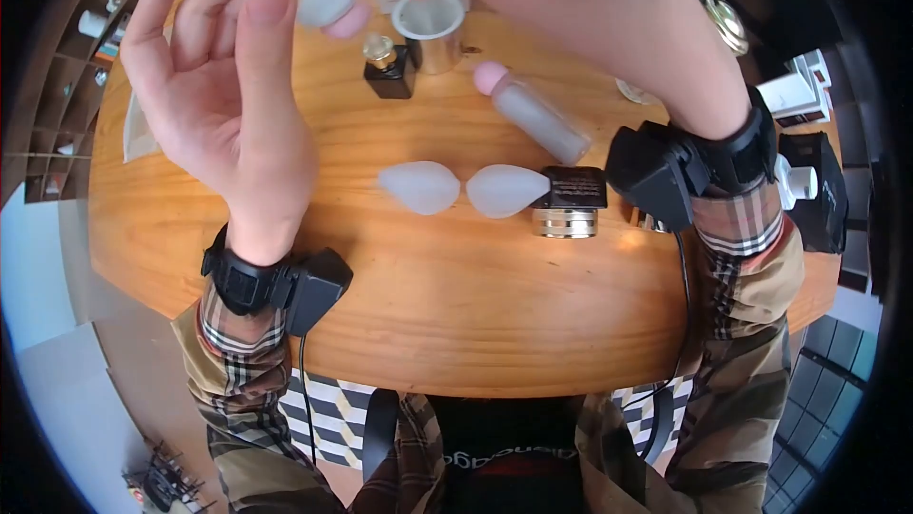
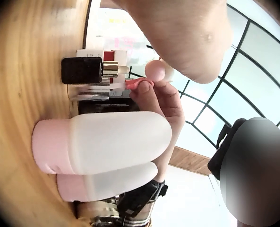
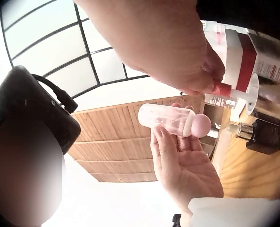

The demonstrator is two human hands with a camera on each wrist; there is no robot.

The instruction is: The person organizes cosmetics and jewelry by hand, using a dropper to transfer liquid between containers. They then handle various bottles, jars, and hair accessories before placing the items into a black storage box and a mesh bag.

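My left hand (image 1: 233, 105) is raised at the upper left and holds a clear bottle (image 3: 166, 118) tilted sideways, thumb against its side. The bottle's pink ball cap (image 3: 201, 126) is on, with a pale collar below it. At the top middle my right hand (image 1: 571, 19) pinches the red end (image 3: 222, 90) of a thin tool with a pale translucent shaft. That shaft points into a white-rimmed cup (image 1: 437, 56) on the table. A dark square bottle (image 1: 390, 77) with a gold neck stands beside the cup. The tool's exact kind I cannot tell.
Two white squeeze tubes (image 1: 418, 188) with pink caps (image 2: 52, 146) stand on the wooden table (image 1: 428, 305), nearer me. Another pink-capped bottle (image 1: 542, 124) lies behind a black-and-gold jar (image 1: 577, 189). Red-and-white boxes (image 3: 246, 56) stand behind the cup. A black bag (image 1: 818, 200) is at the right.
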